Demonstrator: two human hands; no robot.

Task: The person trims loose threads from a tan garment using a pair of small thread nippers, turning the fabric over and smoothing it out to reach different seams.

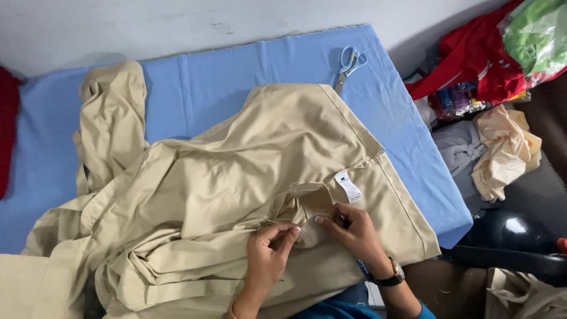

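Two bare hands are seen at work on a beige garment spread across a blue-covered tabletop. The left hand is pinched shut on a fold of the cloth, thumb and forefinger pressed together just below the garment's white label. The right hand, a watch worn at its wrist, is closed around a small dark tool whose kind cannot be told, its tip held to the seam just beside the label. A fine thread appears to be drawn between the two hands, though it is too thin to be made out with certainty.

Judged from the grip, the cloth is best kept taut between the hands, with the tool's tip worked along the stitching only, so that the fabric itself is not nicked.

Blue-handled scissors are left lying well above the garment, near the far edge of the tabletop. To the right of the garment, beyond the tabletop's edge, clear plastic bags of red and green cloth are piled, and a crumpled cream cloth is heaped below them.
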